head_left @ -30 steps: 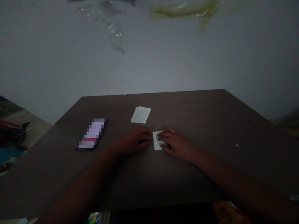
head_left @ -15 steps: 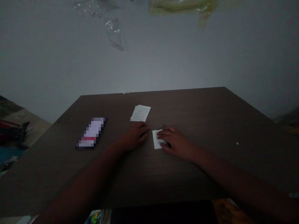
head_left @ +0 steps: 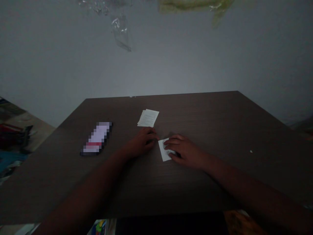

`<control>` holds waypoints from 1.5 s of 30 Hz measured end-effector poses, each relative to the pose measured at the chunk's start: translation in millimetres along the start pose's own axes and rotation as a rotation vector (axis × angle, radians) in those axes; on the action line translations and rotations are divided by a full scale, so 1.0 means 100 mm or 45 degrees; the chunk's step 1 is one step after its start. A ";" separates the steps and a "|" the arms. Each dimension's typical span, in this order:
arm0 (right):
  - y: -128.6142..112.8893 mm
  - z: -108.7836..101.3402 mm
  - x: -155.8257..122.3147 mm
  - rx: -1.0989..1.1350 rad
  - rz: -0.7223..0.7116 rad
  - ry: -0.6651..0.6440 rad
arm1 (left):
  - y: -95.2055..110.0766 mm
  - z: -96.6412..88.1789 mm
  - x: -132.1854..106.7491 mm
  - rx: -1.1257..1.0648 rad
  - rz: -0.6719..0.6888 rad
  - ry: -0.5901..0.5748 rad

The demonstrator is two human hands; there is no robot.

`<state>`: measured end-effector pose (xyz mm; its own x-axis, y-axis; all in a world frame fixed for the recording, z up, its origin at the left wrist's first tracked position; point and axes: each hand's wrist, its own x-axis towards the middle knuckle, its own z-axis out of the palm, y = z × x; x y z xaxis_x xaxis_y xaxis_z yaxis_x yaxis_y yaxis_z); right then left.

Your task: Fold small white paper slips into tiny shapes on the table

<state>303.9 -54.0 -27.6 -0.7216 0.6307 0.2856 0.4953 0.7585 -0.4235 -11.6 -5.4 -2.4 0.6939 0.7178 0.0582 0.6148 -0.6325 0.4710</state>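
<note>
A small white sheet of paper [head_left: 164, 156] lies flat on the dark wooden table [head_left: 210, 114]. My right hand [head_left: 183, 149] rests over its right part, fingers spread and lying on it. Some dark print shows between the fingers; the rest is covered. To the left, my left hand [head_left: 143, 142] lies on the table with its fingers out and a fingertip close to the paper's upper left corner; whether it touches I cannot tell. Just beyond that hand is a small stack of printed papers [head_left: 148, 118], slightly fanned.
A phone [head_left: 97, 138] with a lit, blurred screen lies on the left of the table. A tiny white scrap [head_left: 251, 151] is at the right. Behind the table stands a pale wall [head_left: 171, 58] with clear plastic [head_left: 121, 32] hanging on it.
The white sheet under my right hand has turned a little, its lower edge swinging towards me. My left fingertips have moved slightly right, nearer the sheet. The stack and phone stay put.
</note>
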 end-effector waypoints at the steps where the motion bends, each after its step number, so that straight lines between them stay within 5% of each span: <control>1: 0.00 0.00 0.00 -0.002 0.004 -0.005 | 0.00 0.00 0.00 0.001 -0.001 0.006; 36: -0.03 -0.01 -0.02 0.002 0.016 0.001 | 0.08 0.10 0.06 0.053 -0.162 0.081; 45: -0.07 -0.03 -0.01 -0.015 0.057 -0.036 | 0.12 0.06 0.02 0.145 -0.062 0.088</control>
<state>302.2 -59.0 -22.8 -0.7119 0.6592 0.2421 0.5328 0.7316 -0.4253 -1.1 -13.2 -1.9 0.6373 0.7641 0.1003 0.6881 -0.6228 0.3724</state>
